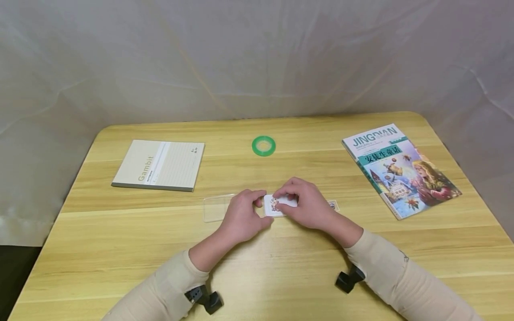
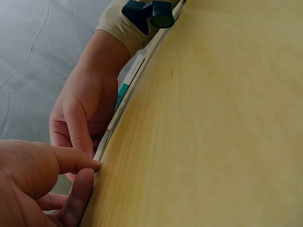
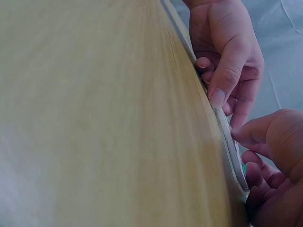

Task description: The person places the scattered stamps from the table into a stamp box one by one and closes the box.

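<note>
A flat white rectangular piece with rounded corners lies on the table between both hands, a small cartoon picture on its top. At its left end my left hand holds it, the thumb on the near edge and a finger at the far corner. My right hand bends over the right part, thumb and forefinger tips touching down beside the picture. In the right wrist view the piece shows edge-on as a thin slab. A clear plastic rectangle sits partly behind the left hand.
A small printed card pokes out beyond the right hand. Farther back is a green tape roll. A notebook lies at the left, and a picture-covered book at the right. Grey cloth hangs behind the table.
</note>
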### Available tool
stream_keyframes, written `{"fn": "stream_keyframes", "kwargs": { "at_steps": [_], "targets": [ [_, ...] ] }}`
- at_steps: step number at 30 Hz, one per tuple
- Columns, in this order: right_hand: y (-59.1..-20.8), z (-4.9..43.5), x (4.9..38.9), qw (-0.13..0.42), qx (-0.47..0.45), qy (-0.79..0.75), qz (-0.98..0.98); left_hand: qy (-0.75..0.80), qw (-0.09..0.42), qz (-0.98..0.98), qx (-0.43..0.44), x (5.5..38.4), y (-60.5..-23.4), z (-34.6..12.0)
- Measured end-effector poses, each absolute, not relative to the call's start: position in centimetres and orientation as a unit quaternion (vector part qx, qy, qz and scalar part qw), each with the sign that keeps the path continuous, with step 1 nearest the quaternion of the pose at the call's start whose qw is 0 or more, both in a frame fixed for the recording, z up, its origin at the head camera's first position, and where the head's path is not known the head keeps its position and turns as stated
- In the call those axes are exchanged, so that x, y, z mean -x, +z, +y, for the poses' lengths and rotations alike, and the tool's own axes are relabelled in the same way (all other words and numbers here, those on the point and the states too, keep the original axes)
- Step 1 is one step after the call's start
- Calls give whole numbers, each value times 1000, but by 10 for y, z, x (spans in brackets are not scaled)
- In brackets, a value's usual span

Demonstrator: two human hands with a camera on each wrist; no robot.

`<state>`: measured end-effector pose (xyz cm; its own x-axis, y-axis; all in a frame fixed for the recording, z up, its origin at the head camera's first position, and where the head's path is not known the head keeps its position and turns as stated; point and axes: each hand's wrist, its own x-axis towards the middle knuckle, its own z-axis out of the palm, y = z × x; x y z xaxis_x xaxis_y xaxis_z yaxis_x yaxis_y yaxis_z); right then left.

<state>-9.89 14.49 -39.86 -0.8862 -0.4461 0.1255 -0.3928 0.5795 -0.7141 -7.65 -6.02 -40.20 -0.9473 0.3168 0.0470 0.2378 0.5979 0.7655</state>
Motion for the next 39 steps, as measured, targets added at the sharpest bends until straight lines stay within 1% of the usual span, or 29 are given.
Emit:
{"fn": "stream_keyframes", "kwargs": {
  "at_steps": [8, 14, 21, 31, 39],
  "targets": [
    [-398, 148, 101, 32, 235, -412, 880, 417, 51, 895, -150, 77, -401, -59],
    [-389, 158, 98, 28, 229, -424, 876, 421, 54, 893, -148, 77, -400, -58],
    [-383, 188, 94, 28, 213, -411, 886, 421, 56, 894, -145, 77, -399, -58],
    [-383, 232, 82, 9, 200, -387, 900, 420, 56, 894, -144, 76, -398, -57],
    [-384, 255, 73, 3, 181, -355, 917, 420, 57, 895, -141, 75, -398, -58]
  ]
}}
